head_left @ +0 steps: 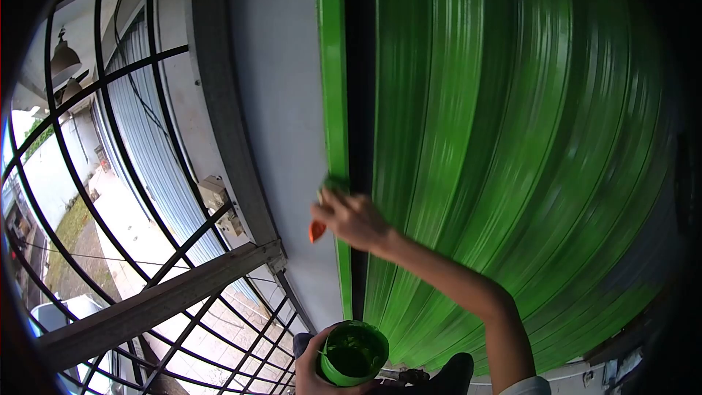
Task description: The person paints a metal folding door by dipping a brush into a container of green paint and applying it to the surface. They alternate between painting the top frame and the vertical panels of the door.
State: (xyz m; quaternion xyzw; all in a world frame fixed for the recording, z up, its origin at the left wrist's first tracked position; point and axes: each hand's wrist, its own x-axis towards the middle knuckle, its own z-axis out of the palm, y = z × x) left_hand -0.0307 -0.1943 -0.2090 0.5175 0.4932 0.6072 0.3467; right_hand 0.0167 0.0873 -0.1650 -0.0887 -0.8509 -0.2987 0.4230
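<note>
My right hand (354, 218) is closed around a paintbrush (316, 231) whose orange handle end sticks out below the fingers. The brush's green, blurred bristles touch or nearly touch a narrow green-painted strip (333, 66) running up beside the grey-white wall. Low in the view, my left hand (310, 370) grips a paint container (354, 379) from its left side. Green paint coats the container's rim and inside. Part of the left hand is hidden behind it.
A ribbed green shutter (504, 124) fills the right side, with a dark gap between it and the strip. To the left stand a black window grille (102, 88) and a grey metal frame bar (161, 303). A yard with grass shows beyond the grille.
</note>
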